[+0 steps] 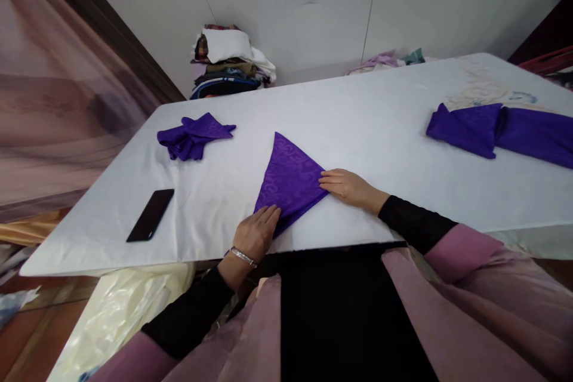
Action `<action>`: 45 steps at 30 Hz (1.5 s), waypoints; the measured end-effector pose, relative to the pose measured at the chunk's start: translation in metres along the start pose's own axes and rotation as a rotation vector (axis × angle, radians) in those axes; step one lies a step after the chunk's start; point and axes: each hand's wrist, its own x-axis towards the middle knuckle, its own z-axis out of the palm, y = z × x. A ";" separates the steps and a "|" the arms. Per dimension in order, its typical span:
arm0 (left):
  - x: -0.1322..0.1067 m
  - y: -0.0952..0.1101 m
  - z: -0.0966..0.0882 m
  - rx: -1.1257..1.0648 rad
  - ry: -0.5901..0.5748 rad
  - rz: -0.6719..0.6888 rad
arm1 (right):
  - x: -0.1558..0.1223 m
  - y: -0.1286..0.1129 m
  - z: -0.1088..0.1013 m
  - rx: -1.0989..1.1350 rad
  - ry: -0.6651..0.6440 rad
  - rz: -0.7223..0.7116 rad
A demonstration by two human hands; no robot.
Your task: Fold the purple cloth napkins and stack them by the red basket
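Note:
A purple patterned cloth (290, 176), folded into a rough triangle, lies on the white-covered table in front of me. My left hand (257, 230), with a silver bracelet at the wrist, grips its lower left edge, fingers over the top. At the right corner, the fingers of my right hand (342, 186) hold the fabric, with the thumb out of sight. Between the two hands, the near edge shows a loose fold. A crumpled purple cloth (192, 136) rests to the left, and longer purple fabric (470, 125) stretches off at the far right.
A black phone (151, 215) lies on the left of the white table (380, 113). Behind the table's far edge is a stack of folded clothes (230, 62) against the wall. Pale strings (478, 89) lie at the far right. Cream fabric (125, 310) hangs below the front edge.

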 end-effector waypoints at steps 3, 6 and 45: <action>-0.007 0.000 0.006 0.023 -0.002 0.036 | -0.003 -0.002 0.003 0.039 -0.029 -0.011; -0.016 0.005 0.008 0.049 0.019 0.057 | -0.005 -0.006 -0.001 0.119 -0.039 -0.004; 0.186 -0.047 0.038 -0.010 0.091 0.072 | 0.005 0.074 -0.030 -0.002 0.388 0.390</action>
